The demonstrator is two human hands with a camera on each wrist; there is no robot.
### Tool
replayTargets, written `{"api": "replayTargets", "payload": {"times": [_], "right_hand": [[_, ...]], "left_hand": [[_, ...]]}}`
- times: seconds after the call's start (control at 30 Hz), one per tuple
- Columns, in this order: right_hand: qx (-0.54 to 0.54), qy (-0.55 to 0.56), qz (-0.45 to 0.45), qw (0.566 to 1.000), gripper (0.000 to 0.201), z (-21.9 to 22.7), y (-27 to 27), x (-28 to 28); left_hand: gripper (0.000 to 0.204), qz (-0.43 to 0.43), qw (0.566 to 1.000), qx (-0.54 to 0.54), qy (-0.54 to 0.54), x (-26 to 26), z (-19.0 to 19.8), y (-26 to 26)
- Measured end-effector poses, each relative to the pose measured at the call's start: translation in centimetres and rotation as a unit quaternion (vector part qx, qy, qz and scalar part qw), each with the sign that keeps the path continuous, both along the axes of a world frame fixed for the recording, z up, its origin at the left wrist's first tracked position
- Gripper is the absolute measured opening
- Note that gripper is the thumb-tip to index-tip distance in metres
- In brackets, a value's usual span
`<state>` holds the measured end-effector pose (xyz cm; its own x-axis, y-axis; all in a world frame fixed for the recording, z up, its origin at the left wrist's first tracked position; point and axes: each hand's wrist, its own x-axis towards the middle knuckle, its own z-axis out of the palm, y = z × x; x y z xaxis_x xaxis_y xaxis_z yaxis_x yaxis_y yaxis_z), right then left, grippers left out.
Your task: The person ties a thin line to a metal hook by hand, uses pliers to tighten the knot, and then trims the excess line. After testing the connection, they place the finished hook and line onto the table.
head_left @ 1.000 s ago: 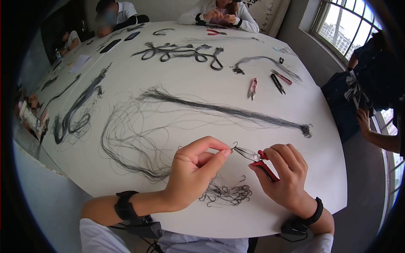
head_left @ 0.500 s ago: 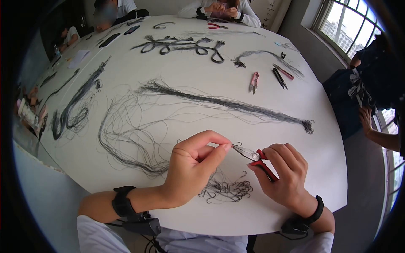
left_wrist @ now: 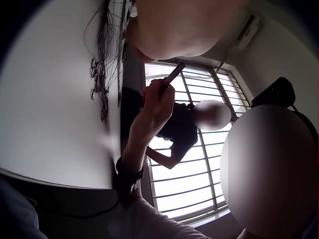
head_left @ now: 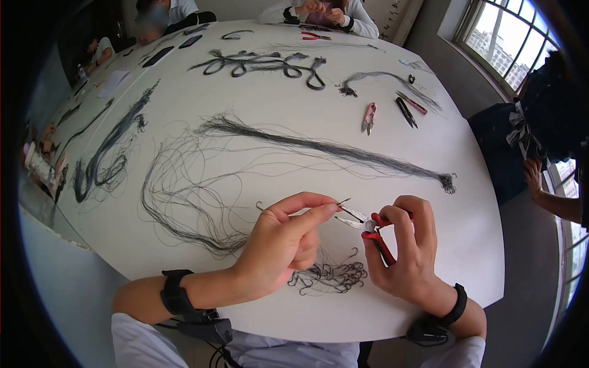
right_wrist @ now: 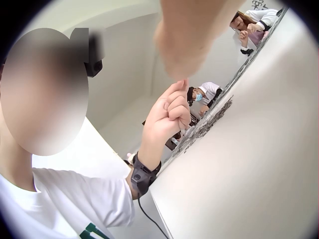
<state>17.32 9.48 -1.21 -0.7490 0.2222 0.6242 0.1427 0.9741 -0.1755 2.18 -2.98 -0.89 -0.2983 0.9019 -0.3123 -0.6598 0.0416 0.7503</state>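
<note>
Two hands meet just above the near edge of the white desk (head_left: 429, 159), and everything below is placed from the pile of hooks (head_left: 331, 276) lying between the wrists. Up from that pile, the left hand (head_left: 279, 245) pinches a small fish hook (head_left: 342, 202) between thumb and forefinger, the other fingers (head_left: 307, 242) curled loosely under; the hook's end pokes out just past the fingertips. To the right of the pile, the right hand (head_left: 405, 251) is wrapped round the red handles of the pliers (head_left: 368, 228), whose metal nose points left and sits at the hook. From the head view I cannot tell whether the nose is clamped on the hook or only touching it.

Judging by its look, the hook is very light, stiff and thin, with a sharp point, so it would slip or prick if held loosely. The shank seems the safest place to grip, away from the bend and point, as the left hand does. The line tied to such hooks looks fine, limp and prone to tangling, and would likely snag on the pile if dragged across it.

Beyond the pile, further up the desk, lie loose loops of thin dark line (head_left: 178, 202) and a long straight bundle of line (head_left: 331, 150). Further still are a pink clipper (head_left: 368, 118) and more tools.
</note>
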Motion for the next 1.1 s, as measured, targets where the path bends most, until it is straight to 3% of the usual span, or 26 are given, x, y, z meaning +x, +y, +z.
{"api": "replayTargets", "payload": {"times": [0.67,1.1], "right_hand": [[0.076,0.012,-0.025,0.997,0.043,0.3,-0.2,-0.1],[0.085,-0.001,-0.034,0.996,0.044,0.2,-0.2,-0.1]], "left_hand": [[0.018,-0.046,0.998,0.047,-0.013,0.9,-0.1,-0.5],[0.013,0.000,0.966,0.067,0.251,1.2,0.1,-0.5]]}}
